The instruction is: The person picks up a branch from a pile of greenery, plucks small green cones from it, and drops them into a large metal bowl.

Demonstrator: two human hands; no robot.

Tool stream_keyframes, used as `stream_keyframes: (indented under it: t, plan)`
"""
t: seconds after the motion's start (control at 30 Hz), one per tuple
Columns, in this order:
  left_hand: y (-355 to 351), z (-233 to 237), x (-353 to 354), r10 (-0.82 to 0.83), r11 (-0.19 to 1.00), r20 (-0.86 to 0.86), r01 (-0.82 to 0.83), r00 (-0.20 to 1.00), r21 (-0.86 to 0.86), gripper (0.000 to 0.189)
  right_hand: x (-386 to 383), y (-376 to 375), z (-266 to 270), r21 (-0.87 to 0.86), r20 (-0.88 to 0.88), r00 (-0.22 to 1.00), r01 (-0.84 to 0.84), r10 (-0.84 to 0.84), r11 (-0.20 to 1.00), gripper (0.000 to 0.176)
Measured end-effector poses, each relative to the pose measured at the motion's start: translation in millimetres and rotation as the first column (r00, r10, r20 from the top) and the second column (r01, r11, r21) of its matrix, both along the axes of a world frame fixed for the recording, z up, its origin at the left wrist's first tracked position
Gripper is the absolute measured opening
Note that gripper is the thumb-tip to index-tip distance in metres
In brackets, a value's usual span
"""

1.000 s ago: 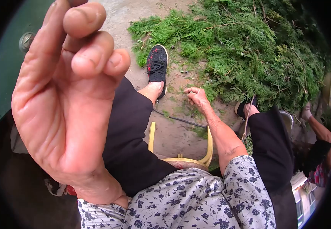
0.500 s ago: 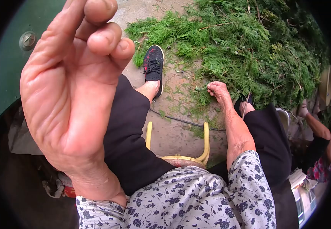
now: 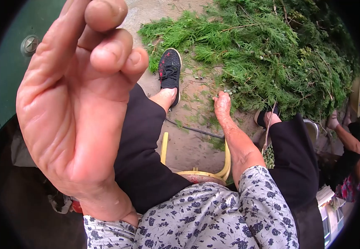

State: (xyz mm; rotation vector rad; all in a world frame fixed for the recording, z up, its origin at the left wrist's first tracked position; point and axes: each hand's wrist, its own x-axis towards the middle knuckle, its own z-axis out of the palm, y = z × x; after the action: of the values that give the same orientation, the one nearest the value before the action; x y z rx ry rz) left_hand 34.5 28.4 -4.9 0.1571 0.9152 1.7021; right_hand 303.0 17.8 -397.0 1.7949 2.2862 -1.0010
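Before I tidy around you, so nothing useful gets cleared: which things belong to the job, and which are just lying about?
Likely part of the job:
Green branches, heaped beside the right hand
Loose green bits scattered nearby

Probably just lying about:
Black cord or hose, on the ground
Yellow frame between the legs, perhaps a seat

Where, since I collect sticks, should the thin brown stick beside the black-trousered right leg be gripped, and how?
Probably grip the stick mid-length, from the side nearer the right hand: its slim shaft shows, while the leg crowds the other side.
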Motion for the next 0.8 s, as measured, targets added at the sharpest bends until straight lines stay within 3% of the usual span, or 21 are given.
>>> stream_keyframes:
  t: [0.13, 0.2, 0.23, 0.27, 0.33, 0.4, 0.47, 0.5, 0.53, 0.57, 0.67, 0.7, 0.8]
  plan:
    - [2, 1, 1, -0.009, 1.0, 0.009, 0.009, 1.0, 0.005, 0.028, 6, 6, -15, 0.059, -0.025, 0.998, -0.058, 0.06, 0.997, 0.018]
    - [2, 1, 2, 0.001, 1.0, 0.023, -0.002, 1.0, 0.01, 0.028, 15, 18, -17, -0.226, -0.235, 0.971, -0.008, -0.047, 0.974, 0.012]
    - [0, 0, 2, -0.009, 1.0, 0.01, 0.009, 1.0, 0.019, 0.027, 4, 32, 23, -0.591, -0.165, 0.923, 0.188, -0.347, 0.784, 0.011]
    - [0, 0, 2, -0.019, 0.999, -0.005, 0.019, 1.0, 0.027, 0.027, 8, 35, 25, -0.584, -0.167, 0.924, 0.188, -0.343, 0.789, 0.011]
    - [-1, 1, 5, 0.0, 1.0, 0.005, 0.0, 1.0, 0.017, 0.027, 18, 41, 25, -0.697, -0.265, 0.743, 0.292, -0.614, 0.654, 0.017]
    - [-2, 2, 6, 0.017, 1.0, 0.013, -0.017, 1.0, 0.001, 0.027, 21, 50, 25, -0.641, -0.3, 0.74, 0.312, -0.602, 0.702, 0.02]
    - [-3, 1, 5, 0.019, 1.0, 0.011, -0.018, 1.0, -0.01, 0.027, 19, 54, 14, -0.377, -0.324, 0.85, 0.287, -0.415, 0.881, 0.019]
    - [-2, 1, 5, 0.019, 1.0, 0.009, -0.019, 1.0, -0.012, 0.027, 16, 54, 9, -0.38, -0.325, 0.849, 0.285, -0.416, 0.88, 0.019]
    - [-1, 1, 6, 0.025, 1.0, -0.012, -0.025, 1.0, -0.009, 0.028, 12, 55, 4, -0.102, -0.332, 0.907, 0.237, -0.258, 0.966, 0.019]
    - [-1, 1, 6, 0.03, 1.0, -0.033, -0.031, 0.999, -0.007, 0.028, 7, 55, -2, 0.182, -0.292, 0.951, 0.159, -0.101, 0.97, 0.018]
    - [-1, 0, 3, -0.005, 1.0, -0.032, 0.005, 0.999, -0.005, 0.028, -9, 55, -13, 0.126, -0.226, 0.959, 0.204, -0.172, 0.971, 0.021]
    - [-1, 0, 4, -0.006, 1.0, -0.034, 0.005, 0.999, -0.012, 0.028, -10, 54, -16, 0.128, -0.134, 0.985, 0.129, -0.111, 0.983, 0.022]
    - [1, 0, 5, 0.003, 1.0, -0.006, -0.003, 1.0, -0.001, 0.028, -11, 52, -18, 0.145, -0.095, 0.992, 0.091, -0.077, 0.985, 0.026]
